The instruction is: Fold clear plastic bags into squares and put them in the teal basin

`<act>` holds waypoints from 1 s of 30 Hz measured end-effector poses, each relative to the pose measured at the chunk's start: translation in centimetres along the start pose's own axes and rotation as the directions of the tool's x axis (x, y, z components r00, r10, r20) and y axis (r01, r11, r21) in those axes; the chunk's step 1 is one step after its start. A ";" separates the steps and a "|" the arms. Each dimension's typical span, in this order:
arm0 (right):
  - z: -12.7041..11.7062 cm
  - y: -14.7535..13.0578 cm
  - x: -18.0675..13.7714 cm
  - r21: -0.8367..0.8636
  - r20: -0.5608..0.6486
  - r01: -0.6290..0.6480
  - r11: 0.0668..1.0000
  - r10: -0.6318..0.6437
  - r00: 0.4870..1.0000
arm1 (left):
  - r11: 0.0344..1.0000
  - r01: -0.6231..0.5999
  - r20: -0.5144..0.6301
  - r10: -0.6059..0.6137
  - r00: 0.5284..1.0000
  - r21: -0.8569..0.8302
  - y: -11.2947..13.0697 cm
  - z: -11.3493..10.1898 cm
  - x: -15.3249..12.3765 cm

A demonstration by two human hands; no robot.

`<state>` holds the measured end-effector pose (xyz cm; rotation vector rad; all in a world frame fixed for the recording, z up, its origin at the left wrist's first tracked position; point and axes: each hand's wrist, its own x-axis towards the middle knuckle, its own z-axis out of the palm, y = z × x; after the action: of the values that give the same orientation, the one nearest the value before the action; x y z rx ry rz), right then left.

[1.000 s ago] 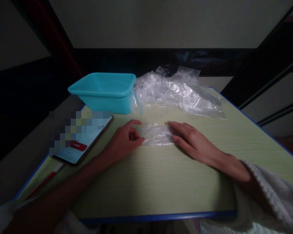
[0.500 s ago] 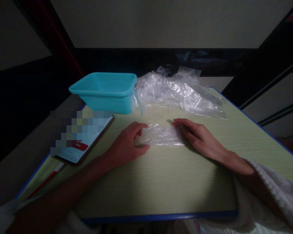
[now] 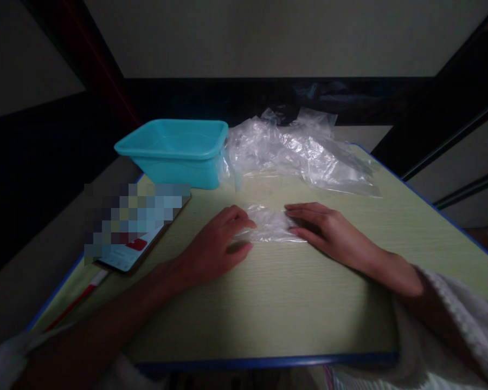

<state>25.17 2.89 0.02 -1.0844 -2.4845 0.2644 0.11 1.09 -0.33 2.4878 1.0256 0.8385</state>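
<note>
A clear plastic bag, folded into a flat strip, lies on the table in front of me. At its left end is my left hand, thumb and fingers apart, fingertips over the plastic. My right hand rests at the other end, its fingers stretched out and the fingertips on the bag. Neither hand grips it. Behind the strip, a heap of crumpled clear plastic bags spreads over the far part of the table.
A turquoise plastic basin stands at the back left. A phone with a partly blurred screen lies left of my left hand, and a red and white pen-like stick is below it. The pale wooden table has a blue edge.
My left hand's fingers have come a little further right over the folded bag. My right hand has lowered its fingers and thumb onto the bag's right end.
</note>
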 end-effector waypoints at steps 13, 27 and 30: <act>-0.2 -0.1 -0.1 -0.091 0.056 0.033 0.995 -0.028 0.998 | 0.996 -0.065 0.057 0.062 0.996 0.060 0.2 -0.1 -0.1; -0.5 -0.3 -0.1 -0.066 0.056 0.029 0.997 -0.025 0.998 | 0.993 -0.070 0.022 0.068 0.997 0.094 -0.3 -0.4 0.0; -0.5 -0.3 -0.1 -0.026 0.039 0.025 0.999 -0.024 0.999 | 0.992 -0.068 0.009 0.067 0.998 0.104 -0.3 -0.5 0.1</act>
<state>25.21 2.62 0.58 -1.0689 -2.5403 0.2482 -0.30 1.40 -0.08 2.6239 1.0129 0.8172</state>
